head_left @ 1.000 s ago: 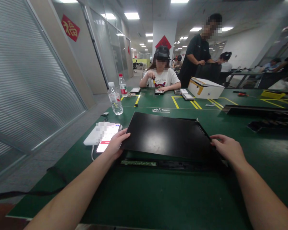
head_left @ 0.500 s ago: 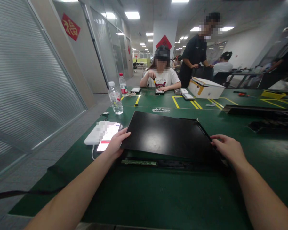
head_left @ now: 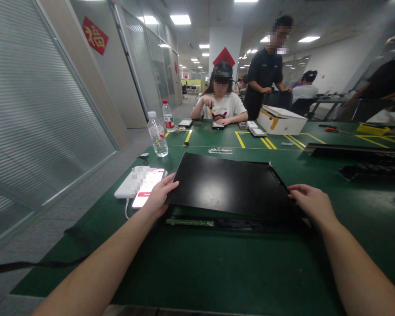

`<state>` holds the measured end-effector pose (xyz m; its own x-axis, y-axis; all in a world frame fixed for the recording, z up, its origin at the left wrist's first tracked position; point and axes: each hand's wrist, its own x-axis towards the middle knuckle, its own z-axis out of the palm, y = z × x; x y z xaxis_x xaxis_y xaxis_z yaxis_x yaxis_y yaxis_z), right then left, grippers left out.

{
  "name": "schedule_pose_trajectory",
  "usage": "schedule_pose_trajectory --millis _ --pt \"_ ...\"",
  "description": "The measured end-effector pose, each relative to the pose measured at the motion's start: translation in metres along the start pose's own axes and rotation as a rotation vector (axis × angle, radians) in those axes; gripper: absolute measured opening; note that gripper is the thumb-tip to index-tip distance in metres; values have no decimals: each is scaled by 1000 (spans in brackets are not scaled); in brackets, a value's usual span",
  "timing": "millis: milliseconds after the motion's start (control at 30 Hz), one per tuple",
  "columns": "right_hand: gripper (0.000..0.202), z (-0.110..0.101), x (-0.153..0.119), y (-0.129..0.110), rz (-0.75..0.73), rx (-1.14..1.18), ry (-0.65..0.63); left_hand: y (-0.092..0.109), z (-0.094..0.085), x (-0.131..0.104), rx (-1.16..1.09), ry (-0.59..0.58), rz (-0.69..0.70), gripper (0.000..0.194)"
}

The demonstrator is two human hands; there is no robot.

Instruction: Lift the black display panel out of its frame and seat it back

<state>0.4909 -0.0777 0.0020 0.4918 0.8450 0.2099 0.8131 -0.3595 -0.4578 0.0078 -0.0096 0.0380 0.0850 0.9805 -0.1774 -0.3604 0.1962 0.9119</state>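
Observation:
A large black flat panel (head_left: 227,184) lies tilted on the green table (head_left: 197,267), its near edge raised above a black frame with a thin green circuit strip (head_left: 190,222). My left hand (head_left: 158,196) grips the panel's near left corner. My right hand (head_left: 311,204) holds its near right corner. Both hands lift that near edge slightly off the frame beneath.
A lit phone (head_left: 148,186) rests on a white power bank (head_left: 130,186) left of the panel. Two water bottles (head_left: 158,136) stand behind. A seated person (head_left: 220,103) works across the table; a white box (head_left: 281,119) and another black panel (head_left: 355,151) lie right.
My hands and the panel have barely moved. The standing person in the background shifted slightly left.

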Motion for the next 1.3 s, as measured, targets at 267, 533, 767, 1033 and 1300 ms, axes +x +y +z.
schedule_pose_trajectory --millis 267,533,767,1033,1300 --pt "33 -10 -9 -19 82 31 0 1 4 -3 -5 14 3 58" --pt "33 -8 -10 -17 46 14 25 -1 4 -2 -4 11 24 54" --pt "32 -11 -11 -20 58 23 12 -1 4 -2 -11 18 8 63" --pt "32 -12 -12 -22 80 22 -11 2 3 0 -4 -24 -38 55" --pt "30 -10 -10 -19 73 41 -6 0 4 -2 61 36 -24 53"
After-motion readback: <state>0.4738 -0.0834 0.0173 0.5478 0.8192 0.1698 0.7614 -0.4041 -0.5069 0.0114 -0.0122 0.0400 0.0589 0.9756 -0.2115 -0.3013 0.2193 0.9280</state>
